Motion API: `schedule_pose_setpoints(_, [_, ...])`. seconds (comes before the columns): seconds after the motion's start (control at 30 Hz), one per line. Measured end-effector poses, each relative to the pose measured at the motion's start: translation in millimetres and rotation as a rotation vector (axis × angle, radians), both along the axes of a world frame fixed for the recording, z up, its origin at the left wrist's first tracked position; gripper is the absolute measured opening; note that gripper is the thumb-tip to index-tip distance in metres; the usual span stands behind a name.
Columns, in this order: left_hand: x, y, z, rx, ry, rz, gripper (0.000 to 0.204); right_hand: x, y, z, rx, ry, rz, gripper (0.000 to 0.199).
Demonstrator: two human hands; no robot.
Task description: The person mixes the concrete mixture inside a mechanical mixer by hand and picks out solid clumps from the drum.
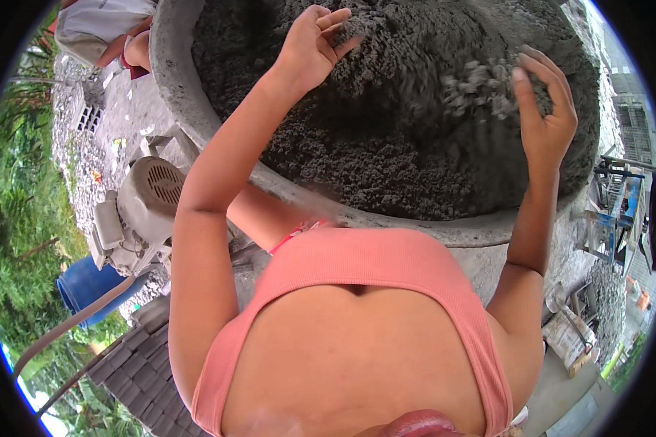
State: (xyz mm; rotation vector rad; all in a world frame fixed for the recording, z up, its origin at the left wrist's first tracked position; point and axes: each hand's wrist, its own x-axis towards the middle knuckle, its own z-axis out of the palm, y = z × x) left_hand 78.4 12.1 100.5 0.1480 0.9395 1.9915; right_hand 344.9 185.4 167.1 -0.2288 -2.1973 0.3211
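Overhead, the head view looks down past a pink top (372,258) into a large round tub (173,80) with a pale, crusted rim. Dark grey wet mix (393,171) lies inside it, spread across nearly the whole bottom and rough with lumps. The left grip (310,51) hangs above the mix near the tub's far left side, fingers half bent and thumb standing clear of them, with nothing visible in it. The right grip (549,113) is over the right part of the tub, fingers curved and thumb spread away, and holds nothing that shows. Lighter grey clumps (481,87) are just left of its fingers, blurred; whether they are airborne or lying on the mix, I cannot tell. Left of the tub sits a dusty motor (149,189), with a blue barrel (98,284) beyond it. Another person (102,33), in a grey shirt, is beside the tub at the upper left.
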Motion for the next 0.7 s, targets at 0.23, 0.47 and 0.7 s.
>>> schedule_pose_setpoints(0.23, [-5, -2, -12, 0.022, 0.284, -0.147, 0.011, 4, 6, -36, -0.270, -0.292, 0.092, 0.025])
schedule_pose_setpoints(0.47, [3, -4, -5, -0.145, 0.339, -0.257, 0.026, 19, 15, -42, -0.201, -0.538, 0.069, 0.028])
schedule_pose_setpoints(0.7, [-12, -5, -10, -0.171, 0.480, -0.294, 0.032, 13, 15, -41, -0.362, -0.236, 0.013, 0.034])
